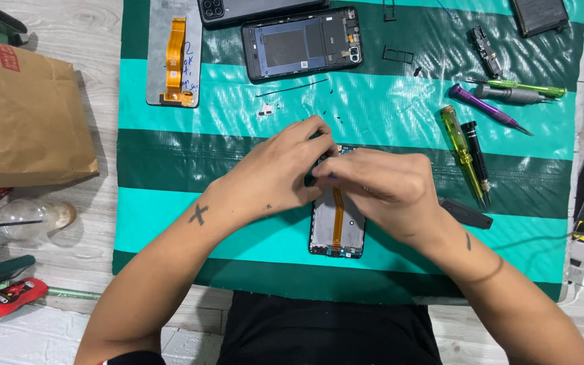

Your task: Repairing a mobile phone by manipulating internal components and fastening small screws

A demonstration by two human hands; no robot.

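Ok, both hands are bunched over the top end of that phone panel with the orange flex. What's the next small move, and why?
Probably keep the left hand pinning the phone panel and let the right hand work gently at its top edge. Both hands meet there and hide the contact point, while the orange flex cable runs up toward it, so a hard pull looks risky. The screwdrivers lie to the right if a tool is needed.

teal and dark-green striped mat (238,108), yellow screwdriver (461,152).
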